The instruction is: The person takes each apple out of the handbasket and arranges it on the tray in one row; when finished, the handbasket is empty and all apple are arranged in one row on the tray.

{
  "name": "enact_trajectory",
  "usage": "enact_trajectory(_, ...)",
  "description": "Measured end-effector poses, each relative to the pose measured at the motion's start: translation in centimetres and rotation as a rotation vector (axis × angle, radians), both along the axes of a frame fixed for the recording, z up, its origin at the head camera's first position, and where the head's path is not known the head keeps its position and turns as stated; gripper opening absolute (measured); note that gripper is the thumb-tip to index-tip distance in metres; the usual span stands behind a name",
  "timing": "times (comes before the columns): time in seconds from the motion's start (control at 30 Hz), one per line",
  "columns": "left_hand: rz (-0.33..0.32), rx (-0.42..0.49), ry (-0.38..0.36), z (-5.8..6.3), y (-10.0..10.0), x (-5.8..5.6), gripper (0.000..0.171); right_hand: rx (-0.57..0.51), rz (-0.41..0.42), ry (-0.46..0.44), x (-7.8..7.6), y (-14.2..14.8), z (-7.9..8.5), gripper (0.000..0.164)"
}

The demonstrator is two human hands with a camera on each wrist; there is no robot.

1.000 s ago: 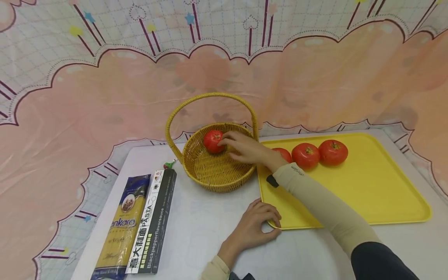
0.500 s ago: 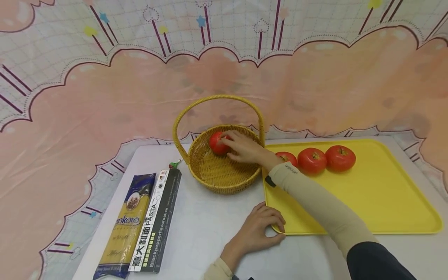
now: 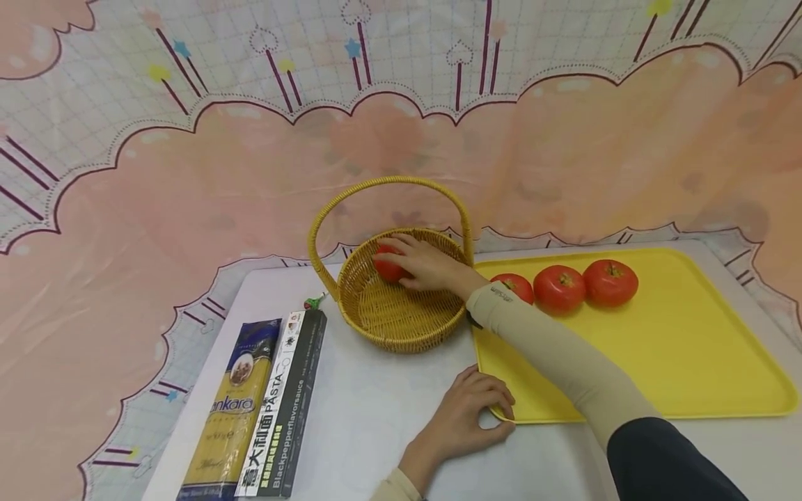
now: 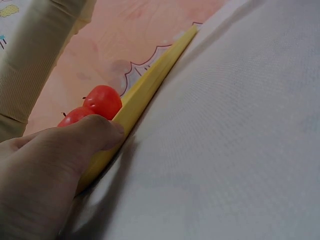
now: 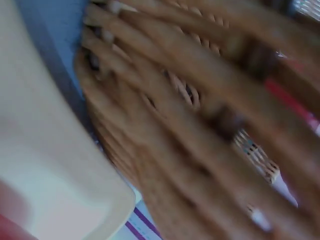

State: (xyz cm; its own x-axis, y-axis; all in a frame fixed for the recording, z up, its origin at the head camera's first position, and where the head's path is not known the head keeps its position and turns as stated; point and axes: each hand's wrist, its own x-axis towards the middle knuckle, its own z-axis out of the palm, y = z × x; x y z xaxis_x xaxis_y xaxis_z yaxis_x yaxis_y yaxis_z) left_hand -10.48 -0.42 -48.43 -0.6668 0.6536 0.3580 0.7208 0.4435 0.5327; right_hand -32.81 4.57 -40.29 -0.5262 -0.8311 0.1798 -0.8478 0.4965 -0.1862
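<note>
My right hand [image 3: 426, 266] reaches into the yellow wicker basket [image 3: 401, 321], its fingers curled over a red tomato [image 3: 385, 264] at the basket's back left. The fingers hide part of this tomato. At the near left corner of the yellow tray [image 3: 677, 348], my left hand [image 3: 460, 417] grips the rim. The left wrist view shows that thumb [image 4: 102, 131] against the tray's side wall [image 4: 150, 85]. Three tomatoes stand in a row along the tray's back left: one [image 3: 514, 285] partly behind the right sleeve, a middle one [image 3: 560, 289] and one farther right [image 3: 610, 283].
A bag of spaghetti [image 3: 228, 417] and a black-and-white pasta box [image 3: 285, 410] lie side by side at the left. Near the box's top lies a small green-and-red item [image 3: 313, 302]. The basket's tall handle [image 3: 391, 179] arches over it. A patterned cloth [image 3: 250, 174] hangs behind.
My right hand has moved slightly left and farther over the tomato in the basket, covering more of it. My left hand stays at the tray corner. The head view has shifted a little.
</note>
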Motion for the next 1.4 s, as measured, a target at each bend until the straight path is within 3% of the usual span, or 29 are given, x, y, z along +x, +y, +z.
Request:
enact_trajectory(0.17,0.009,0.0,-0.007,0.2,0.0,-0.1,0.005,0.068,-0.016,-0.019,-0.3,-0.5,0.2,0.068)
enact_trajectory(0.27,0.006,-0.007,-0.001,0.2,0.0,0.0,0.005,0.088,-0.034,-0.079,-0.4,-0.5,0.1,0.066)
enact_trajectory(0.47,0.001,-0.006,0.0,0.2,0.0,0.2,0.006,0.019,-0.074,-0.171,-0.4,-0.3,-0.3,0.069)
enact_trajectory(0.6,0.001,0.009,-0.015,0.2,-0.1,0.3,0.006,-0.004,-0.098,-0.171,-0.5,-0.2,-0.7,0.071)
enact_trajectory(0.73,-0.003,0.008,-0.014,0.2,-0.1,0.3,0.006,0.009,-0.115,-0.122,-0.6,0.0,-0.7,0.062)
enact_trajectory(0.9,-0.003,-0.011,0.016,0.1,-0.1,0.1,0.006,0.015,-0.172,-0.091,-1.0,0.4,-0.3,0.061)
enact_trajectory(1.13,0.004,-0.019,0.02,0.1,-0.2,0.1,0.006,0.022,-0.313,-0.258,-0.8,1.4,0.6,0.073)
enact_trajectory(1.4,-0.002,-0.007,-0.002,0.2,-0.1,0.2,0.006,0.112,-0.316,-0.365,0.5,1.9,2.4,0.082)
